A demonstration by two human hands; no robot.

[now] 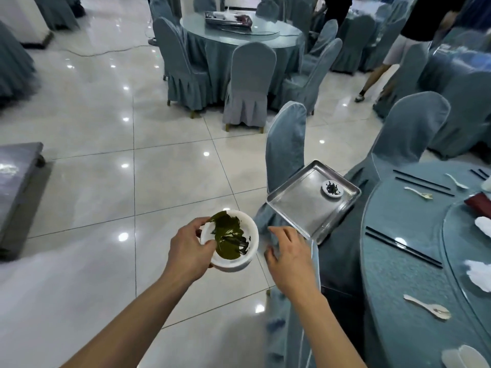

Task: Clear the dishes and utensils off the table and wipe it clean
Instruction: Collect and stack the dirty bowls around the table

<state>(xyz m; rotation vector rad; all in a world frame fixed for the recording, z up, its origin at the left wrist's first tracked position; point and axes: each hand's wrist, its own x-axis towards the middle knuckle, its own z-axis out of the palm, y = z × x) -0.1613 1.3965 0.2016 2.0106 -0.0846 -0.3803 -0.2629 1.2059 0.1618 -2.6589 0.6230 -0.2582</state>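
Observation:
My left hand (190, 251) grips a white bowl (249, 241) by its left rim, holding it over the floor; a green leaf and dark scraps lie in it. My right hand (288, 254) hovers just right of the bowl with relaxed fingers, holding nothing. A metal tray (300, 205) rests on a chair seat to the right, with a small white dish (332, 188) of dark scraps in it. On the round blue table (393, 274) at the right lie black chopsticks (402, 247), a white spoon (427, 308) and crumpled napkins (479, 274).
Covered chairs (285, 144) stand between me and the table. A cart (16, 181) is at the left edge. Another round table (239, 35) with chairs stands farther back, and a person (414, 30) walks at the upper right. Shiny tiled floor lies ahead.

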